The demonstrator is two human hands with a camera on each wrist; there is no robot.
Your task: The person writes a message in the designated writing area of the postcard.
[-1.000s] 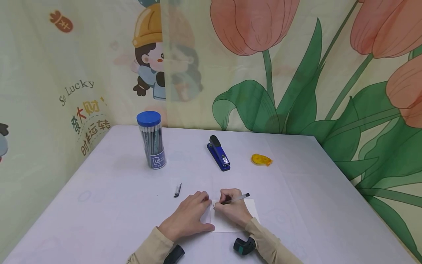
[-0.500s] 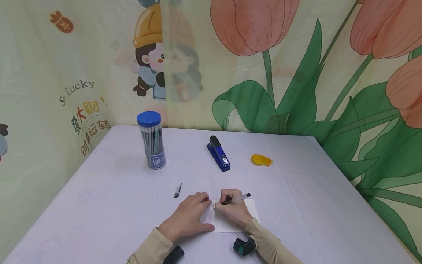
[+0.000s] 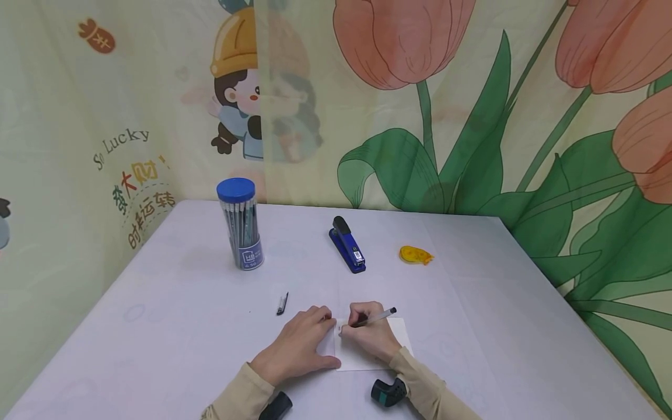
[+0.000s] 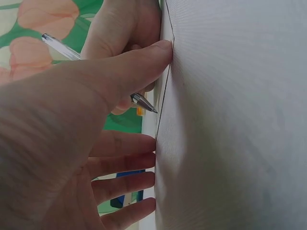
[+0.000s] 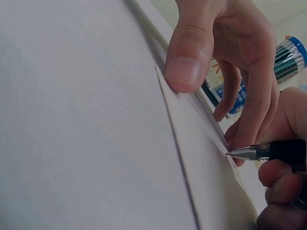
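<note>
A white sheet of paper (image 3: 362, 359) lies on the table near its front. My right hand (image 3: 371, 335) grips a clear-barrelled pen (image 3: 380, 315) with a black grip. In the right wrist view the metal pen tip (image 5: 244, 153) meets the paper near its left edge, and small dark marks show there in the head view. My left hand (image 3: 296, 344) rests along the paper's left side, fingers extended. Its thumb (image 5: 184, 72) presses the near left corner, and the fingertips touch down farther up that edge.
The pen's cap (image 3: 282, 304) lies beyond the left hand. Farther back stand a blue-lidded tub of pencils (image 3: 242, 227), a blue stapler (image 3: 347, 245) and a yellow correction tape dispenser (image 3: 416, 255). A printed curtain (image 3: 299, 105) hangs behind the table.
The pen tip and right fingers shift very slightly over the paper's upper left part. The left hand stays in place on the paper's edge.
</note>
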